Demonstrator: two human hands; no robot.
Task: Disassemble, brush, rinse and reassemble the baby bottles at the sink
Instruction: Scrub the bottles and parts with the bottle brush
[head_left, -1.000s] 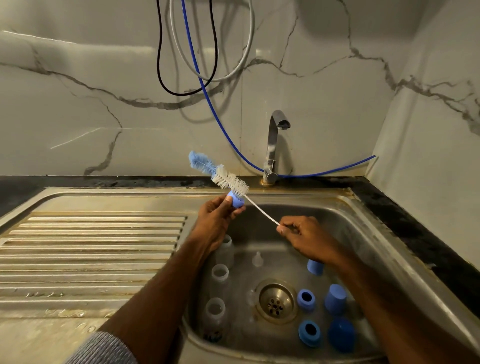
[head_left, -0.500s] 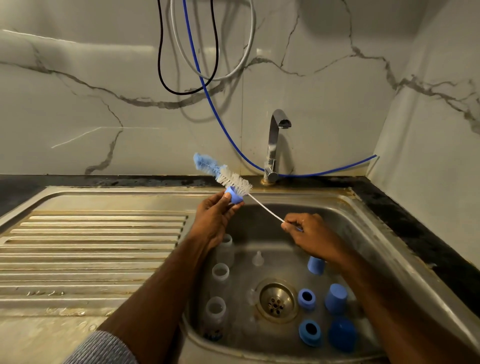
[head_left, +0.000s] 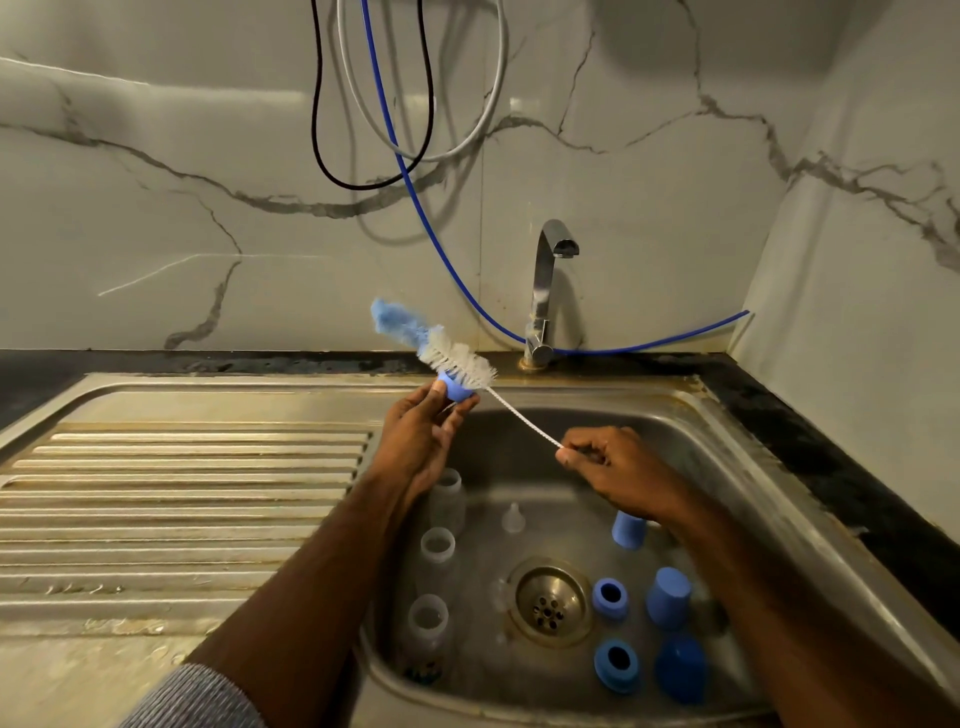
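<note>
pinched tight at both ends: the left hand (head_left: 423, 441) has its fingertips clamped round a small blue collar ring (head_left: 457, 388), held up over the back rim of the sink (head_left: 727, 447), and the right hand (head_left: 618, 475) nips the thin twisted-wire stem of the bottle brush (head_left: 452, 358) between thumb and forefinger. the white bristles sit right on the ring's open top, so it looks like the brush is scrubbing that ring while the left hand steadies it clear of the basin. the brush's long axis runs on a slant, from the right hand's pinch at about four o'clock up to the blue sponge tip at about ten o'clock, pointing at the wall left of the tap (head_left: 548, 291), which shows no water running. below the hands, three clear bottle bodies (head_left: 438, 551) line the basin's left side at nine o'clock from the drain (head_left: 549, 603), and blue caps and rings (head_left: 667, 597) cluster at three to five o'clock, all apart and waiting, by my read.
</note>
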